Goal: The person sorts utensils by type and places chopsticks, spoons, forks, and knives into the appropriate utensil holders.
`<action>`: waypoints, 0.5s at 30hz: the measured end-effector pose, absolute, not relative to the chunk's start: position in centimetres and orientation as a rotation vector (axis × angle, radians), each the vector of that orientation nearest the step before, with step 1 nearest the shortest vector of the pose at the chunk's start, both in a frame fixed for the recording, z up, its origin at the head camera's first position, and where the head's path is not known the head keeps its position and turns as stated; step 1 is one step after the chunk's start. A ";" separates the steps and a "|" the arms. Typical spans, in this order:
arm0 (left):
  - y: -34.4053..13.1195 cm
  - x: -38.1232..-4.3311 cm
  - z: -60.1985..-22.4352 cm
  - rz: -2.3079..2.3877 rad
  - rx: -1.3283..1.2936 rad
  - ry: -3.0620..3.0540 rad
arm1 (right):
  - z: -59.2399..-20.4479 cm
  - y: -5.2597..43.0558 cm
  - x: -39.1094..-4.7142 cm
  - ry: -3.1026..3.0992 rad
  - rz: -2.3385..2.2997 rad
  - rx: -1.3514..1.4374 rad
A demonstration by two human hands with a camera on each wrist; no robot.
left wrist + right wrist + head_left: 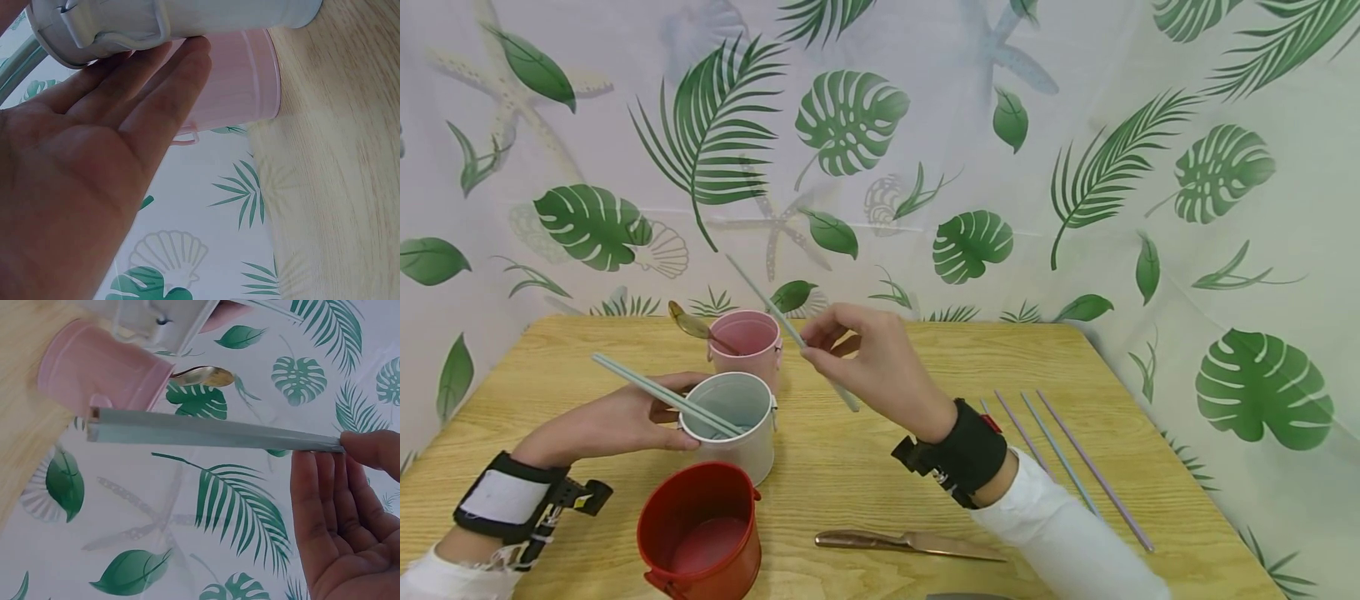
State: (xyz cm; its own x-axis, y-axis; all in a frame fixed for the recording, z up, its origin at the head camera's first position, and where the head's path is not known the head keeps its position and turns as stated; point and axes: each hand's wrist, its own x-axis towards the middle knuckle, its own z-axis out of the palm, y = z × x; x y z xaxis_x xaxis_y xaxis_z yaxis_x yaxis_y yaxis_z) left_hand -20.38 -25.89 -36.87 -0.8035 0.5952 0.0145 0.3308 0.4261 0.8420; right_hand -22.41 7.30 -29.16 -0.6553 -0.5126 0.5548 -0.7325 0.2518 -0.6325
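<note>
My left hand (625,421) holds the white bucket (741,458) at its left side, with the thumb at the near rim and the fingers against the far wall. A pair of pale green chopsticks (643,383) leans in that bucket, sticking out over the left hand. My right hand (880,358) pinches more pale green chopsticks (206,431) between thumb and fingertips. They slant in the air to the right of the buckets, and in the right wrist view two lie side by side. The pink bucket (237,81) stands just behind the white one.
A spoon (688,321) leans in the pink bucket. The red bucket (741,558) stands in front of the white one. A table knife (910,542) lies near the front. Purple chopsticks (1093,467) and blue chopsticks (1060,450) lie at right, partly behind my right arm.
</note>
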 end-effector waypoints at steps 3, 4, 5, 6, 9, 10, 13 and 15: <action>-25.9 -20.4 -36.9 1.322 0.809 2.392 | -28.8 6.8 -22.2 -2.229 1.385 1.182; -25.8 -20.3 -36.8 1.324 0.803 2.391 | -28.8 6.6 -22.2 -2.208 1.392 1.188; -25.8 -20.3 -36.8 1.323 0.805 2.390 | -28.7 6.4 -22.1 -2.187 1.401 1.194; -25.8 -20.3 -36.8 1.324 0.803 2.390 | -28.6 6.2 -22.1 -2.166 1.410 1.200; -25.8 -20.3 -36.8 1.326 0.797 2.393 | -28.2 5.8 -22.0 -2.112 1.428 1.216; -25.9 -20.3 -36.7 1.327 0.802 2.393 | -28.1 5.7 -21.9 -2.098 1.435 1.221; -25.9 -20.2 -36.7 1.334 0.811 2.387 | -27.8 5.4 -21.7 -2.057 1.457 1.238; -25.9 -20.2 -36.6 1.336 0.808 2.386 | -27.7 5.2 -21.6 -2.032 1.471 1.250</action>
State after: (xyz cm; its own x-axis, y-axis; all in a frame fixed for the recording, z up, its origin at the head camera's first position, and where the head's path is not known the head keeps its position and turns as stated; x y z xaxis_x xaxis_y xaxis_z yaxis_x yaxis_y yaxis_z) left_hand -20.23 -25.86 -36.63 -0.8009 0.5985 0.0202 0.3299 0.4128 0.8490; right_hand -21.57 5.17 -27.66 -0.5568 -0.4538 0.6957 -0.8027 0.0784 -0.5912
